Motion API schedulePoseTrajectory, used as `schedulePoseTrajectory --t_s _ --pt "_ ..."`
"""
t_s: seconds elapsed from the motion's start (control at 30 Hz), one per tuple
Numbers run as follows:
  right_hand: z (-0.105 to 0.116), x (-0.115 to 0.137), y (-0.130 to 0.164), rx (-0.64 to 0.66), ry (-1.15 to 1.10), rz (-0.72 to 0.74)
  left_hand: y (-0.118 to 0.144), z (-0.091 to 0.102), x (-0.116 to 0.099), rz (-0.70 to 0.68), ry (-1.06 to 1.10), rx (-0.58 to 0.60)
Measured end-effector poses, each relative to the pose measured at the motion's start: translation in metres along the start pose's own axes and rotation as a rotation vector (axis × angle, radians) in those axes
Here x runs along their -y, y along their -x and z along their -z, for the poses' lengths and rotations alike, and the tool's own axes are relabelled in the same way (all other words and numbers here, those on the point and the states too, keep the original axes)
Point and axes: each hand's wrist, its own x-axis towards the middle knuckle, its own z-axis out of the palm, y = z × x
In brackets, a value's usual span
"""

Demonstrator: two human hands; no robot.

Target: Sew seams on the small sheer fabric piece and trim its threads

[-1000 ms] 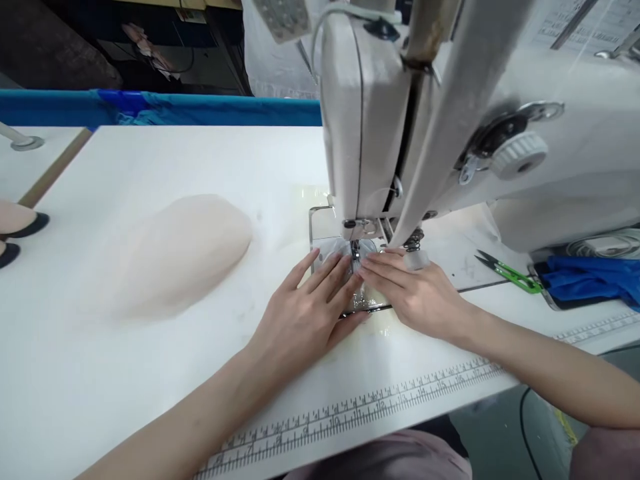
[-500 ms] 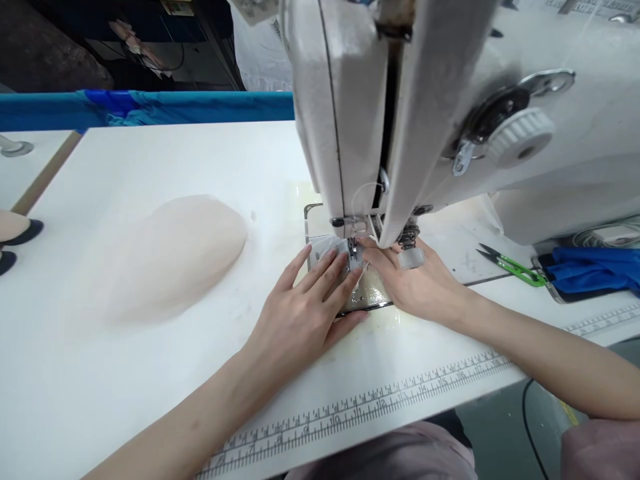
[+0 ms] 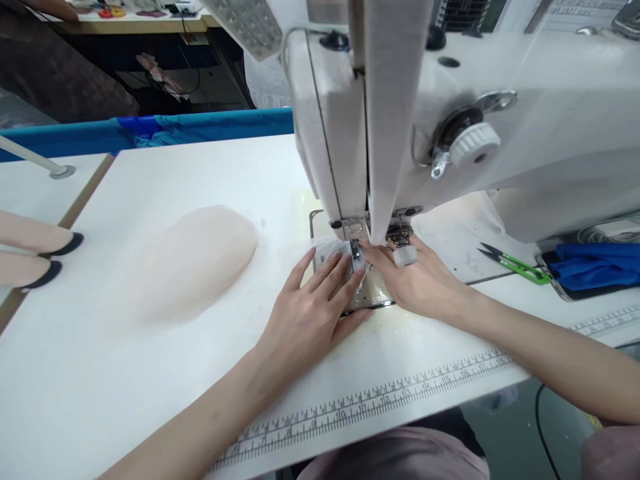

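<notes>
My left hand lies flat with its fingers spread, pressing a small piece of sheer white fabric onto the metal plate of a sewing machine. Its fingertips are just left of the presser foot. From the other side my right hand reaches in, thumb and fingers drawn together at the fabric's edge beside the foot. The machine head partly covers those fingers. How much fabric sits under the foot is hidden.
A sheer beige fabric piece lies on the white table to the left. Green-handled thread snips, a phone and blue cloth are at right. Two beige, dark-tipped shapes stick in at far left. A printed ruler runs along the front edge.
The camera view has shifted, showing more of the background and the left side. Both hands stay in nearly the same place at the presser foot.
</notes>
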Motion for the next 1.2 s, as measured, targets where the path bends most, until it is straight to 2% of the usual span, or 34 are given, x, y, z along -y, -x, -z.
schedulePoseTrajectory --t_s 0.27,0.5,0.67,0.77,1.2 --pt "-0.001 -0.001 0.000 -0.019 0.015 -0.018 0.000 -0.001 -0.001 0.016 -0.011 -0.004" --pt "0.000 0.006 0.003 -0.189 -0.120 0.030 0.001 -0.001 0.001 -0.002 0.023 -0.034" --pt "-0.001 0.010 0.005 -0.171 -0.170 0.027 0.002 0.000 -0.002 -0.035 0.017 -0.072" --pt "-0.002 0.009 0.006 -0.202 -0.151 0.045 0.003 0.002 -0.004 -0.050 -0.008 -0.087" --pt "0.000 0.008 0.009 -0.204 -0.190 0.065 0.004 0.005 -0.004 -0.084 -0.066 -0.065"
